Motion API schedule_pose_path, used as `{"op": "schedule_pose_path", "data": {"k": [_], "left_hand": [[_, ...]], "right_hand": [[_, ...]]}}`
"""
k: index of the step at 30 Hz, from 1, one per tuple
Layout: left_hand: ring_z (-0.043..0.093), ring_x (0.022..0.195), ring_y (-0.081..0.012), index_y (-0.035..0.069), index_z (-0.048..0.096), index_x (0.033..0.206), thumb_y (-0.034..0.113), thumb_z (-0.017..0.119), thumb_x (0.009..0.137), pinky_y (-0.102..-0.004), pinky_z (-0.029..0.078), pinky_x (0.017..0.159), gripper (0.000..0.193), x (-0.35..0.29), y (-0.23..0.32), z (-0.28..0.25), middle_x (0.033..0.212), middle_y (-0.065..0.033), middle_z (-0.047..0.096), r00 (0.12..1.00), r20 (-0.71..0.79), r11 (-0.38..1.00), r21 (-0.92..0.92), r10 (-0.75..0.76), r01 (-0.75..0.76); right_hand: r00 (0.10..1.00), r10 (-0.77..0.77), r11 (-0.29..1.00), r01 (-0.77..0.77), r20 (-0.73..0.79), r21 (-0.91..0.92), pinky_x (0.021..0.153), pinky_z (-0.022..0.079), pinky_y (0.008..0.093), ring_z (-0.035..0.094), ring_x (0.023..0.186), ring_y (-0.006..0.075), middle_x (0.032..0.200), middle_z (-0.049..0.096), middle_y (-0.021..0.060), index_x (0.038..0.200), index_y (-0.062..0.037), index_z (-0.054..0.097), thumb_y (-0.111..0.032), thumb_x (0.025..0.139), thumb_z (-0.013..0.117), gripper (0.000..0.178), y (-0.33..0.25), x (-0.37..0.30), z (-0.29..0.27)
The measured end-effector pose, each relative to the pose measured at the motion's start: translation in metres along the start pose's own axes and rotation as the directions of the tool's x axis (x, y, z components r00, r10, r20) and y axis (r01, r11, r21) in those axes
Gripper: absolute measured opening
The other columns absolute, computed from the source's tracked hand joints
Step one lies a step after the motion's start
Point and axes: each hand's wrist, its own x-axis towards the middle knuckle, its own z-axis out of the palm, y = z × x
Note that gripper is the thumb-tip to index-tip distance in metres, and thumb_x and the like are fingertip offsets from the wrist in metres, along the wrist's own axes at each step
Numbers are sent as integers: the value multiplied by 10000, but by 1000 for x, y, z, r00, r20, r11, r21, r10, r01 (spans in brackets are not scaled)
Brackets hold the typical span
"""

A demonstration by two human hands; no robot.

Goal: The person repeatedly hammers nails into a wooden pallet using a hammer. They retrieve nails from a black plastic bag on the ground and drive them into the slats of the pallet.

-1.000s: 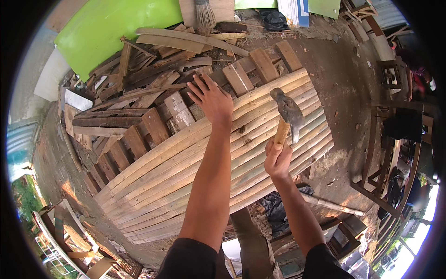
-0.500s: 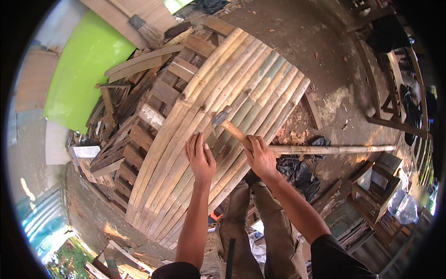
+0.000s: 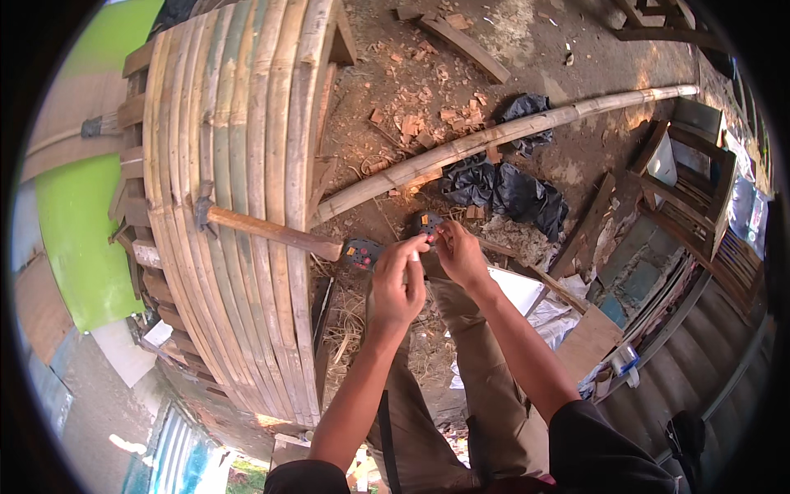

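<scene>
My left hand and my right hand are close together in front of my legs, off the right edge of the bamboo-slat top. The fingertips of both hands are pinched together and almost meet. Whatever they hold, if anything, is too small to make out. To the left, a claw hammer with a wooden handle rests on the bamboo slats, its metal head toward the middle and its handle end sticking out past the edge. My dark shoes show just beyond and beneath my hands.
A long bamboo pole slants across the dirt floor from the slat top's edge. Black plastic sheeting and reddish chips lie near it. At right stands a wooden frame; a green panel leans at far left.
My right hand has let go of the hammer, which now lies on the slats. The view has swung right, and both hands have come together beside the slat top.
</scene>
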Motion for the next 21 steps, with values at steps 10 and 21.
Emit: {"op": "schedule_pose_path", "data": {"k": [10,21], "left_hand": [[637,1137,-284,62,723,1098,57,556,892,-456,478,955,265,69,-252,275,1133,-96,709,809,584,887,341,59,-310],[414,1426,-269,54,530,1419,125,648,897,-479,339,1118,540,73,-343,326,1513,-119,477,809,587,624,626,18,-468]], "right_hand": [[873,136,989,-144,-469,19,781,518,506,653,877,454,896,676,248,959,22,680,-63,883,652,117,307,110,6],[724,158,967,-250,-671,-43,781,511,492,636,899,417,965,631,202,938,-2,686,-176,920,692,175,358,162,54]]}}
